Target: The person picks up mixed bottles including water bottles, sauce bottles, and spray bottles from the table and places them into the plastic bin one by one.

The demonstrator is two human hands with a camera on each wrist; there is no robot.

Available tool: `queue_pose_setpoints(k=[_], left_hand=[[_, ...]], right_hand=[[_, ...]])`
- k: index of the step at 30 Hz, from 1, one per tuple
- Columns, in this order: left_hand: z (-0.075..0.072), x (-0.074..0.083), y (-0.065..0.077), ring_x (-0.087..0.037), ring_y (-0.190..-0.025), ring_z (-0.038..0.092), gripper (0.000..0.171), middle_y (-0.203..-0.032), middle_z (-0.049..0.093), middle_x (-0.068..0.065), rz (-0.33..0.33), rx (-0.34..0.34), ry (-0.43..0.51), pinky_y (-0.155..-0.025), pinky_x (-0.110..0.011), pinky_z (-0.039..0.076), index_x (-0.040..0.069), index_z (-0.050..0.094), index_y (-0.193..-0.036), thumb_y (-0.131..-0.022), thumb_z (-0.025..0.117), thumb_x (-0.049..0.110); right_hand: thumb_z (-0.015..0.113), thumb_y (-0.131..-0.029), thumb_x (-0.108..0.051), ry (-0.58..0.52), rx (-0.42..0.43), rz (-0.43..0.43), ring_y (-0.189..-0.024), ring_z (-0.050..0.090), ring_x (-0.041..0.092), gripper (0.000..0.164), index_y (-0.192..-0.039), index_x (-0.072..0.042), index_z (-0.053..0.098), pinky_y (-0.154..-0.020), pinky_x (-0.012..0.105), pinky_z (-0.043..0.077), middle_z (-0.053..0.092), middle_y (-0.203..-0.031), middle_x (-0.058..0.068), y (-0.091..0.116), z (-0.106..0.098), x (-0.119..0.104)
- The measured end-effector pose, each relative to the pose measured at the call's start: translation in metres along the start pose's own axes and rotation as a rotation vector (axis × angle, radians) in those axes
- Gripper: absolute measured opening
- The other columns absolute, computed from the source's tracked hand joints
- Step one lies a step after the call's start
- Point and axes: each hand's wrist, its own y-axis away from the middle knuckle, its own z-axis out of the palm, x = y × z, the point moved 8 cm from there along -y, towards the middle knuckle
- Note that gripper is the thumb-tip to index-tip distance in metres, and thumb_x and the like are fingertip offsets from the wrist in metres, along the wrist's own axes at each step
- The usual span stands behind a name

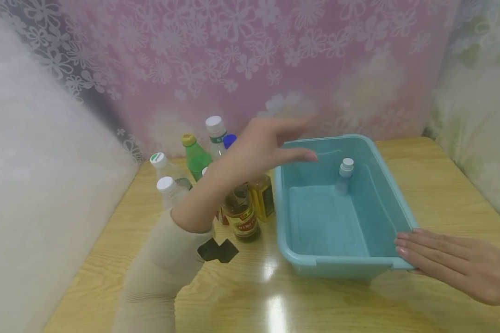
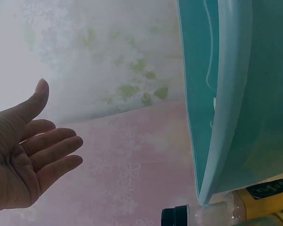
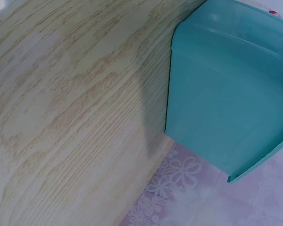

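Note:
My left hand is in the air above a group of bottles, beside the left rim of a light-blue plastic bin. Thumb and fingers are spread apart, and the left wrist view shows the palm holding nothing. At the bin's front right corner, my right hand rests with straight fingers on the rim; its thumb is mostly hidden. Inside the bin, a small clear bottle with a white cap stands toward the back right. Beneath my left arm are a dark sauce bottle and a yellow oil bottle.
Farther left stand a green bottle with a yellow cap, a tall white-capped bottle and two clear bottles with white caps, partly behind my sleeve. Flowered cloth backs the wooden table, with pale walls on both sides.

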Motion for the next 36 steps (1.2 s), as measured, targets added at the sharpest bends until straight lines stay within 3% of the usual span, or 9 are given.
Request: queue_pose_setpoints(k=[6,13,18,22,27,36], left_hand=[[-0.019,-0.026,0.023,0.005,-0.116,0.053,0.063,-0.137,0.051,0.016,-0.061,0.125,0.095,-0.096,-0.017,0.045,0.034,0.046,-0.138,-0.081,0.071,0.043],[-0.031,-0.048,0.036,-0.002,-0.123,0.05,0.063,-0.136,0.053,0.01,-0.069,0.216,0.018,-0.101,-0.021,0.043,0.028,0.048,-0.138,-0.08,0.072,0.041],[-0.035,-0.059,0.045,-0.006,-0.125,0.048,0.066,-0.137,0.051,0.012,-0.107,0.249,0.004,-0.103,-0.026,0.042,0.032,0.046,-0.138,-0.079,0.073,0.041],[-0.037,-0.065,0.056,-0.007,-0.128,0.046,0.066,-0.139,0.048,0.011,-0.129,0.286,0.045,-0.105,-0.027,0.041,0.033,0.045,-0.139,-0.079,0.073,0.039],[-0.037,-0.077,0.071,-0.004,-0.13,0.043,0.063,-0.141,0.045,0.017,-0.206,0.297,0.076,-0.107,-0.029,0.039,0.039,0.043,-0.138,-0.081,0.071,0.04],[-0.034,-0.104,0.085,-0.008,-0.123,0.051,0.064,-0.136,0.054,0.002,-0.256,0.306,0.216,-0.102,-0.028,0.045,0.028,0.049,-0.137,-0.079,0.074,0.039]], right_hand=[[0.032,-0.104,-0.009,-0.051,-0.007,-0.015,-0.138,0.034,0.029,0.039,-0.132,0.015,0.043,-0.117,0.033,0.022,0.045,-0.14,0.026,0.0,-0.001,0.0],[0.034,-0.104,-0.01,-0.052,0.002,-0.016,-0.137,0.035,0.028,0.038,-0.131,0.014,0.045,-0.117,0.032,0.023,0.046,-0.139,0.025,-0.003,-0.004,0.0],[0.032,-0.104,-0.009,-0.062,-0.012,-0.006,-0.138,0.034,0.028,0.038,-0.132,0.015,0.044,-0.117,0.032,0.022,0.045,-0.14,0.025,-0.003,-0.005,0.0],[0.033,-0.104,-0.009,-0.049,0.001,-0.006,-0.137,0.037,0.028,0.038,-0.131,0.014,0.045,-0.116,0.032,0.024,0.047,-0.138,0.024,-0.001,-0.005,0.001],[0.033,-0.104,-0.008,-0.042,0.012,-0.022,-0.136,0.037,0.028,0.037,-0.132,0.014,0.045,-0.116,0.033,0.024,0.048,-0.138,0.024,0.0,-0.004,-0.001],[0.034,-0.103,-0.007,-0.023,0.036,-0.035,-0.135,0.039,0.027,0.036,-0.131,0.014,0.046,-0.116,0.033,0.025,0.049,-0.137,0.024,-0.002,-0.006,-0.001]])
